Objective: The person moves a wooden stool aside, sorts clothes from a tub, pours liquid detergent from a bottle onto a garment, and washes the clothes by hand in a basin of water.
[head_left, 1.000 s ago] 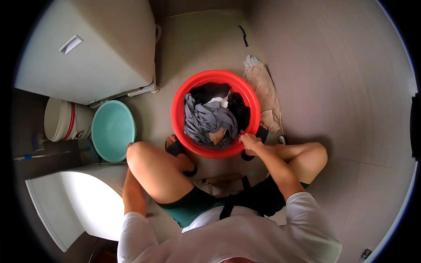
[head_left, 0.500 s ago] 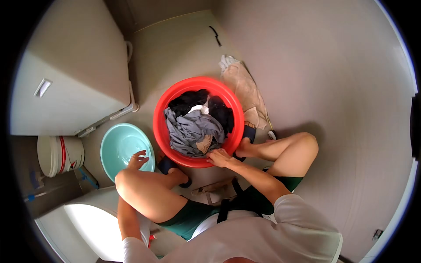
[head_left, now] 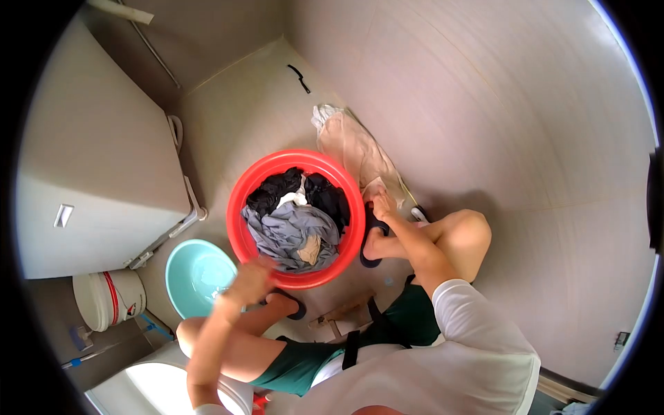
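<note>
While the left hand (head_left: pixel 250 283) is hovering at the near-left rim of the red tub (head_left: pixel 237 218), blurred, we are failing to make out whether its fingers are grasping anything or are touching the rim. The right hand (head_left: pixel 382 206) is hanging just beside the tub's right side, by the lower end of the beige cloth (head_left: pixel 349 142); its fingers are looking curled, but we are unable to say whether they are pinching that cloth. On handling, we are judging that good work here is depending on reaching in from above without leaning on the rim, gathering loose folds with both hands, and keeping fabric from trailing onto the floor (head_left: pixel 228 117). As to containers, the tub is standing on the floor before the person, and the gray cloth (head_left: pixel 283 223) is filling its near part. Black cloth (head_left: pixel 273 191) is lying along the far side, a white cloth (head_left: pixel 293 199) is showing between, and a tan piece (head_left: pixel 310 249) is resting toward the near right. The basin (head_left: pixel 178 266) is sitting near the tub; we are seeing glints inside, possibly water. The bucket (head_left: pixel 90 304) is hiding its contents.
</note>
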The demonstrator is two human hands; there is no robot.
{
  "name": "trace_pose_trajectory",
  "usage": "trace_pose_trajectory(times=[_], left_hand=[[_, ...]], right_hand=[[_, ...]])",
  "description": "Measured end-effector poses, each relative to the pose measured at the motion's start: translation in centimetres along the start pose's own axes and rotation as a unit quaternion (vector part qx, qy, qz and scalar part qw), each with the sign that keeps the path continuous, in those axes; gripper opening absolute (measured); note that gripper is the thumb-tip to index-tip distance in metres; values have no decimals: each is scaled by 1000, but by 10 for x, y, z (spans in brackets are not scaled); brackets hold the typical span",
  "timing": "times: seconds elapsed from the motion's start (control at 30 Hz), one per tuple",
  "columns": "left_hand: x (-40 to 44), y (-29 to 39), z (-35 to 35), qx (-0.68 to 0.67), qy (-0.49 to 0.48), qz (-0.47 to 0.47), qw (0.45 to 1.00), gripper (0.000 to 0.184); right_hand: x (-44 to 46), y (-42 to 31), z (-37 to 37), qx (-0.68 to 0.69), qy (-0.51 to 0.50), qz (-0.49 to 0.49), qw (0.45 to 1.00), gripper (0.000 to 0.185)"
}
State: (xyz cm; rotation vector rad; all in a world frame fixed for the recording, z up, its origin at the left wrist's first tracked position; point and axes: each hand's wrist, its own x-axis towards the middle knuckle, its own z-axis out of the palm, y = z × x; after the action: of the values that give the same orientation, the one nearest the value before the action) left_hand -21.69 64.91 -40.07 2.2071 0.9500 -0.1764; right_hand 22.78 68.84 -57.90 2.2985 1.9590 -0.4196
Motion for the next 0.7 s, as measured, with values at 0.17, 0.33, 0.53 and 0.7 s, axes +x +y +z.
trace_pose_trajectory(times=[0.17, 0.33, 0.53, 0.7], left_hand=[[44, 39, 120, -105, -37, -27, 993, 58], [62, 28, 194, -48, -16, -134, 990, 59], [93, 23, 167, -103, 188, -139, 967, 64], [147, -16, 138, -44, 297, -178, 937, 77]], right_hand=[[33, 4, 31, -55, -51, -52, 996, 29], [57, -15, 21, -51, 8, -87, 995, 39], [52, -66, -24, 161, 166, -192, 954, 46], [60, -110, 18, 192, 93, -259, 942, 50]])
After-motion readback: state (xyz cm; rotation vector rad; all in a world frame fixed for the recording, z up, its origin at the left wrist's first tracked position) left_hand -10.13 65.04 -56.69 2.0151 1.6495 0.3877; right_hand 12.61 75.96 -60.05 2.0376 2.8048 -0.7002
